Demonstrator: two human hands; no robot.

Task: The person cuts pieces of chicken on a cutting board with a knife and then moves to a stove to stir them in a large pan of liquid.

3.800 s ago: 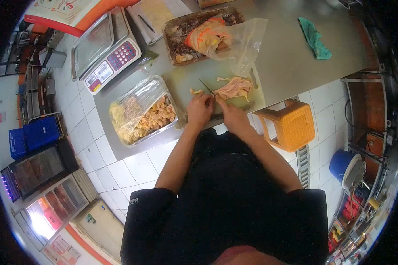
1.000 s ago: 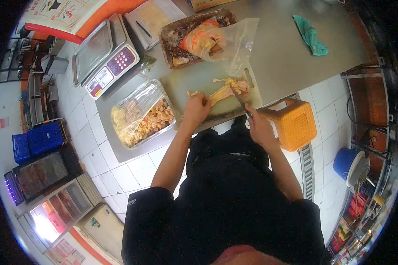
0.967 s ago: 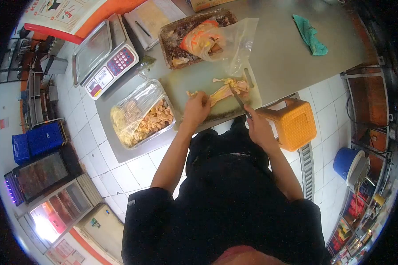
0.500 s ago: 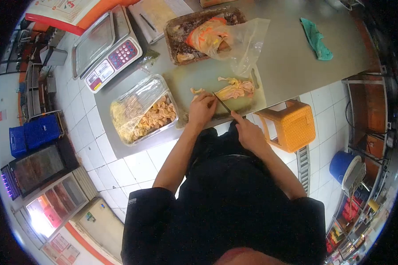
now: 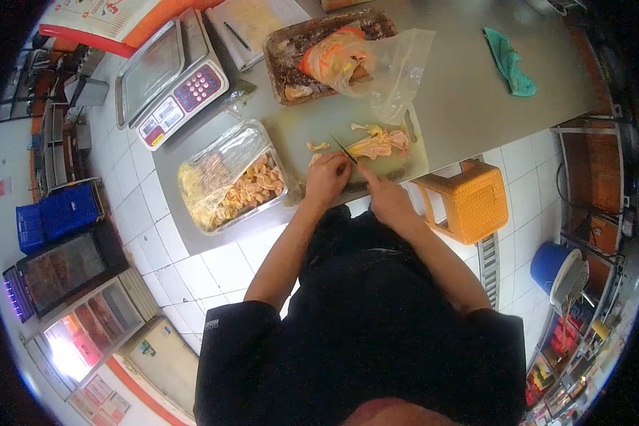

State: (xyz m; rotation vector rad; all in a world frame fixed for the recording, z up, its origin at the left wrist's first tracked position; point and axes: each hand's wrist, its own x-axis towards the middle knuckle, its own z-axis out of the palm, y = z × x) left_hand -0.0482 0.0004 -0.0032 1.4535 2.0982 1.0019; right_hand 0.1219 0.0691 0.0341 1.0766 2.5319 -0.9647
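My right hand (image 5: 390, 201) is wrapped round the handle of a knife (image 5: 343, 149), whose blade points up and left across the green cutting board (image 5: 408, 167). Close beside the blade, my left hand (image 5: 328, 177) presses on the board with curled fingers; what lies under them is hidden. Right of the blade is a stringy heap of pale yellow and pink raw chicken skin (image 5: 381, 143). A small scrap of it (image 5: 318, 146) lies just above my left fingers. Left of the board, a clear tray (image 5: 204, 226) partly covered with film holds many cut pieces.
A dark baking tray (image 5: 280, 67) with a plastic bag (image 5: 405, 67) stands behind the board. At the back left are a weighing scale (image 5: 181, 92) and papers with a pen (image 5: 236, 35). A green cloth (image 5: 510, 64) lies right. An orange stool (image 5: 476, 204) stands below the table edge.
The knife and my right hand have moved up and left, so the blade reaches farther past my left fingers. My left hand has shifted slightly down and right.
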